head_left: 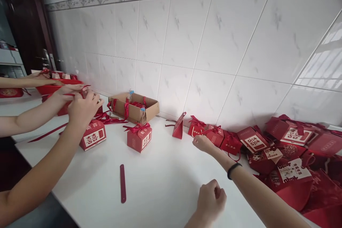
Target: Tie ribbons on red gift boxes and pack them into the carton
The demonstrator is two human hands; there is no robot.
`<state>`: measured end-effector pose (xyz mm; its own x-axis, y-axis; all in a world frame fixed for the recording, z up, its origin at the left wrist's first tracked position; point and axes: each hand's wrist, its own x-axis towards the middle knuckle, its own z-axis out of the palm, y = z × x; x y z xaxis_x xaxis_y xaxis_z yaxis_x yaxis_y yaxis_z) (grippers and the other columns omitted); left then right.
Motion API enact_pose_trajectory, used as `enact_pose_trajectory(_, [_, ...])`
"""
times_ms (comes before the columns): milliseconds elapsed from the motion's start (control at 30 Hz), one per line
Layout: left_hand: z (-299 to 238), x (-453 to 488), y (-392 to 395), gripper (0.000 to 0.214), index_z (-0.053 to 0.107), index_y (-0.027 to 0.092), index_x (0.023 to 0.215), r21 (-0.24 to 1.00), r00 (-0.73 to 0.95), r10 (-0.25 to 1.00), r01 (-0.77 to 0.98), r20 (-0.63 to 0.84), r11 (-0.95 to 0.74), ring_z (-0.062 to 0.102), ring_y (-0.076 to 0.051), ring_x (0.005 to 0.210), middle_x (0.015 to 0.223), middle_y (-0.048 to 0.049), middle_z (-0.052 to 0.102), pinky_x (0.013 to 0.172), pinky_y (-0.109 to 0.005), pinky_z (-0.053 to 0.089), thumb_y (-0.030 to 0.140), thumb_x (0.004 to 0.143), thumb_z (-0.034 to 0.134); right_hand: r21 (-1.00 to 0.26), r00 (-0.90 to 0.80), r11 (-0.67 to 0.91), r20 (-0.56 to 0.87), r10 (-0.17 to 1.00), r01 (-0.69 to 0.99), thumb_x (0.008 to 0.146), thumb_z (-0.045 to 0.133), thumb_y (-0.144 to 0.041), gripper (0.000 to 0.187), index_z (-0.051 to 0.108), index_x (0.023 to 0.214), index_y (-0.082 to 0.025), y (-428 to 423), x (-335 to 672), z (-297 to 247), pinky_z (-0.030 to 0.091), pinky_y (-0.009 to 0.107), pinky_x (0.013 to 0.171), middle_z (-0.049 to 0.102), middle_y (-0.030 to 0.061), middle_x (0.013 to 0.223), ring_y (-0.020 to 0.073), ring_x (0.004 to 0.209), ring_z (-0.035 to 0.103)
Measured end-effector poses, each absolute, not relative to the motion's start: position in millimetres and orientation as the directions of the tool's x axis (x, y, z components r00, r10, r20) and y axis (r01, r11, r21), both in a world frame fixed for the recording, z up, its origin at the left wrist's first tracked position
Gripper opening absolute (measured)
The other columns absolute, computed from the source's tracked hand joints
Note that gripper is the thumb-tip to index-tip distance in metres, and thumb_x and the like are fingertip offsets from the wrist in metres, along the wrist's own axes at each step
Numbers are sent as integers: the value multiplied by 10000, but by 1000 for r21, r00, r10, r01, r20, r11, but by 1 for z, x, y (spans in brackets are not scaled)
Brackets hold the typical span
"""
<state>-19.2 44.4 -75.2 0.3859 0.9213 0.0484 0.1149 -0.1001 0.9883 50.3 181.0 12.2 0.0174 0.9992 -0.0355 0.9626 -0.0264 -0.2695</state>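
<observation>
My left hand (211, 199) hovers low over the white table (165, 185) as a closed fist, and nothing shows in it. My right hand (202, 143), with a black band on the wrist, reaches forward with curled fingers. It is against a row of small red ribbon-tied gift boxes (213, 134) by the wall. What those fingers pinch is hidden. A loose red paper strip (123, 183) lies on the table to the left of my left hand.
Flat and half-folded red boxes (288, 153) are piled at the right. Two finished boxes (139, 138) (92, 135) and an open cardboard box (133, 108) of ribbons stand at the left. There, another person's hands (81, 107) work on a ribbon. More hands (40, 78) are farther back.
</observation>
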Motion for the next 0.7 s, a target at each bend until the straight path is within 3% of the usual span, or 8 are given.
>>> enact_pose_trajectory(200, [-78,-19,42,271,296,200,567,976,411,908,146,87,-160,300,-92,459,480,56,317,480,-248,219,221,759,485,-206,246,-207,188,951,957,887,499,-235,243,529,1099,-121,215,62,11,442,385,862,492,133,1204,249,1127,473])
enact_pose_trajectory(400, [-80,-19,42,231,320,197,571,967,454,882,145,124,-211,323,-93,470,509,40,375,483,-247,231,217,733,484,-308,443,-356,287,849,882,806,551,-309,455,439,1172,-63,245,52,2,418,462,835,419,255,1211,389,1150,439])
enact_pose_trajectory(567, [-76,-19,46,226,331,201,561,986,389,921,144,26,-88,346,-105,484,512,29,398,485,-245,271,208,677,524,-398,435,-286,361,825,872,779,519,-260,426,433,1170,-115,262,34,0,250,590,965,297,239,1366,403,1291,255])
enact_pose_trajectory(633, [-75,-18,47,207,344,202,563,984,391,920,153,25,-92,354,-107,492,523,27,416,502,-252,285,193,661,527,-443,394,-211,375,839,871,788,467,-220,410,421,1189,-147,262,23,-3,230,575,993,330,197,1360,361,1289,280])
enact_pose_trajectory(700, [-77,-16,47,196,345,204,555,980,381,924,171,25,-97,335,-103,474,516,25,403,492,-259,270,171,648,514,-502,365,-143,378,851,853,807,417,-220,424,382,1223,-147,257,9,-11,301,490,986,383,182,1311,312,1230,376])
